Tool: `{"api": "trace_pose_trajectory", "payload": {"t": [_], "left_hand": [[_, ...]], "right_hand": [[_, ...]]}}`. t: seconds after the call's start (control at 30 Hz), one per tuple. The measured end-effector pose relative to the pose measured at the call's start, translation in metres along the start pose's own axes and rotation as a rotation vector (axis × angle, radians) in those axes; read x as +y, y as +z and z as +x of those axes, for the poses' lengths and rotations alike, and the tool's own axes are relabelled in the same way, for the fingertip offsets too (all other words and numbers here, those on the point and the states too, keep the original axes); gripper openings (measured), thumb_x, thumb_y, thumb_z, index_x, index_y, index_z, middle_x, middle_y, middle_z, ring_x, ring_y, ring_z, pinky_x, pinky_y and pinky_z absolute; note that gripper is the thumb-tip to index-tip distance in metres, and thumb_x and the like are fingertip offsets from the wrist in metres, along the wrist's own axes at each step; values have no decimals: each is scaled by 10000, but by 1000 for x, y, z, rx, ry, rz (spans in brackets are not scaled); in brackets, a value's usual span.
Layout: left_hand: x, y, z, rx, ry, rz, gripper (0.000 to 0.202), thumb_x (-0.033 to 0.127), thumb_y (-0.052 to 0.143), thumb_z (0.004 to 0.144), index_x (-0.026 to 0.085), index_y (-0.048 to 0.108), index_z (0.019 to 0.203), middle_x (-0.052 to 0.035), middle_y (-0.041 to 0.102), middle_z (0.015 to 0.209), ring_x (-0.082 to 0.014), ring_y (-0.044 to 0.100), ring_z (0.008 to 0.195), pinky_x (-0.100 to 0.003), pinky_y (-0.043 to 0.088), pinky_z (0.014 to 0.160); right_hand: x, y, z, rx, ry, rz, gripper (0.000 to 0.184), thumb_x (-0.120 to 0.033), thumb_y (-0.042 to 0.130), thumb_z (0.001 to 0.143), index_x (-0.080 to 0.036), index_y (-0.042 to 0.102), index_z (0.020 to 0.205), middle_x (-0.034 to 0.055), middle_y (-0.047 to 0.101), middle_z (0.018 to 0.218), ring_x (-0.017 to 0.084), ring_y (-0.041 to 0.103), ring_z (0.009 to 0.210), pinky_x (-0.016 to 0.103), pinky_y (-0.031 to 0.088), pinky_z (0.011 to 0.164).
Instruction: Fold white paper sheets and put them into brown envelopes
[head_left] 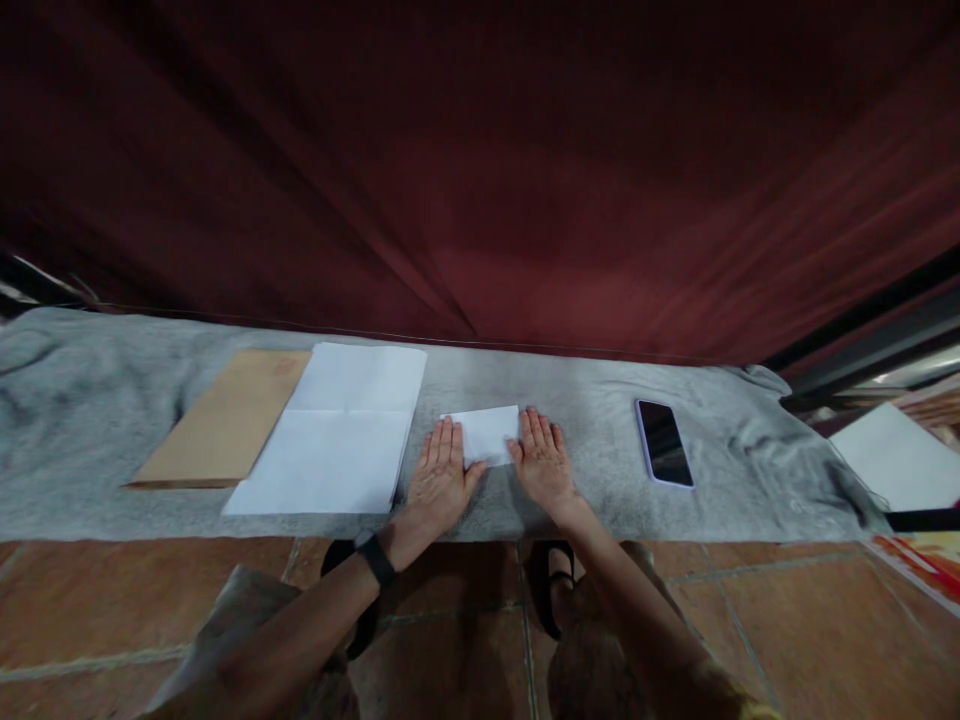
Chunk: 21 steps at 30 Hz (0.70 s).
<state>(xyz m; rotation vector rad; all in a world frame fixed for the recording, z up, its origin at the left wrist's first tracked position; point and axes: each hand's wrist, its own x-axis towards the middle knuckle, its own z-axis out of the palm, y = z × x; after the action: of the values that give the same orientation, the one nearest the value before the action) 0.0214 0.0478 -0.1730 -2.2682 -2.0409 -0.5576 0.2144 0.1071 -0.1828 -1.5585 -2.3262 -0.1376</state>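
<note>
A small folded piece of white paper (pixel 489 434) lies flat on the grey cloth between my hands. My left hand (pixel 441 474) rests flat over its left end, fingers stretched forward and thumb on its near edge. At the right end, my right hand (pixel 544 462) lies flat too, fingers extended and its thumb touching the paper. Neither hand grips anything. Left of my left hand lies a stack of larger white paper sheets (pixel 337 430), with a crease across the top one.
A brown envelope (pixel 225 420) lies left of the sheets, partly under them. A phone in a pale purple case (pixel 665 443) sits at the right. The grey cloth (pixel 600 510) covers a narrow surface against a dark red curtain (pixel 480 200). White board-like sheet (pixel 896 460) stands far right.
</note>
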Motion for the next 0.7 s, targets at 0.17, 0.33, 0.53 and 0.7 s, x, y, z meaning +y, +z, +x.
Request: {"api": "trace_pose_trajectory", "payload": {"t": [0.17, 0.33, 0.53, 0.7], "left_hand": [[-1, -2, 2, -9, -23, 21, 715, 468, 337, 1022, -51, 364, 1514, -287, 349, 1592, -356, 313, 1513, -525, 298, 1221], [1, -4, 2, -21, -23, 47, 710, 462, 339, 1021, -54, 378, 1507, -283, 344, 1595, -356, 314, 1512, -517, 291, 1226], [1, -5, 3, -23, -24, 28, 693, 430, 344, 1015, -46, 362, 1517, -277, 349, 1594, -357, 299, 1518, -533, 306, 1217], [-4, -4, 2, -25, 8, -8, 616, 290, 327, 991, 2, 363, 1534, -252, 355, 1601, -334, 288, 1526, -542, 332, 1206]], "right_hand": [[10, 2, -1, 0, 27, -43, 550, -367, 350, 1066, -94, 423, 1537, 170, 431, 1579, 318, 438, 1433, 521, 291, 1190], [19, -10, 4, 0, 96, -37, 557, -338, 348, 1057, -33, 437, 1514, 222, 449, 1556, 332, 431, 1438, 527, 300, 1188], [-15, -27, 18, -74, -94, 183, 566, -372, 289, 1075, -113, 348, 1575, 134, 316, 1651, 248, 286, 1531, 446, 319, 1215], [-51, -15, 16, -157, -255, 237, 518, -358, 328, 1072, -182, 412, 1553, 91, 329, 1651, 225, 302, 1526, 442, 281, 1244]]}}
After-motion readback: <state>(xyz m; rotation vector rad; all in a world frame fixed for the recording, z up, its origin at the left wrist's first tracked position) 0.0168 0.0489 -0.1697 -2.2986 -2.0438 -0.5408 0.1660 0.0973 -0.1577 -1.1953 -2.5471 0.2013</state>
